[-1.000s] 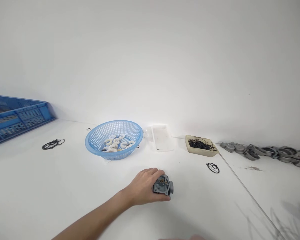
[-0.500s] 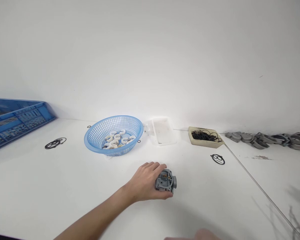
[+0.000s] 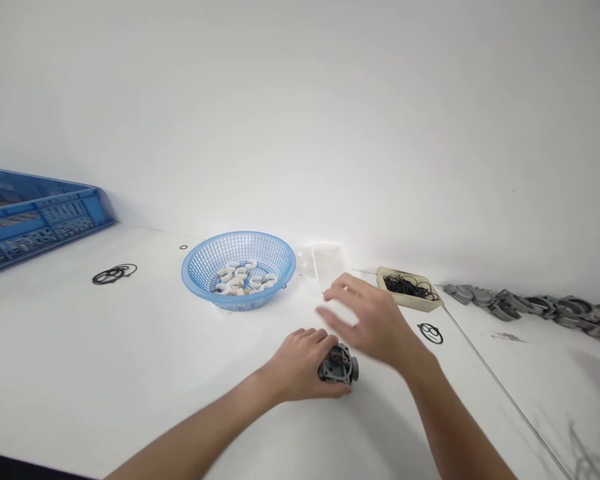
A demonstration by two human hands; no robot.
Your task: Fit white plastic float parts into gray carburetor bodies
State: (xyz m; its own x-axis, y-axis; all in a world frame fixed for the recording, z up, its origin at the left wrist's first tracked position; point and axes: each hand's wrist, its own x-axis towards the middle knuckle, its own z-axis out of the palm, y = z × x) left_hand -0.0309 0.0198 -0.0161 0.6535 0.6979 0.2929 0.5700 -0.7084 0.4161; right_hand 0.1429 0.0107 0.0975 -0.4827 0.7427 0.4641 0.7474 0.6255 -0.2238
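My left hand (image 3: 305, 367) is closed around a grey metal carburetor body (image 3: 336, 365), its open face with small brass parts turned up toward me. Fingers lie over its far side and the thumb along its near side. Above and to the right of it, my right hand (image 3: 373, 317) is in the air, slightly blurred, with fingers and thumb apart and nothing visible between them. Beyond the hands stands a blue round basket (image 3: 190, 283) holding several white C-shaped floats (image 3: 241, 273). A white tray (image 3: 325, 257) beside the basket is partly hidden by my right hand.
A cream tray (image 3: 420, 305) of black rubber rings stands by the wall. Black gaskets lie to its front (image 3: 431, 333) and at far left (image 3: 114, 274). Grey metal bowls (image 3: 505, 305) line the right back, near a thin rod (image 3: 500, 381). A blue crate (image 3: 45, 220) is at left.
My right hand has risen from the bottom edge to above the carburetor body, fingers apart. My left hand keeps its hold. The view has shifted slightly.
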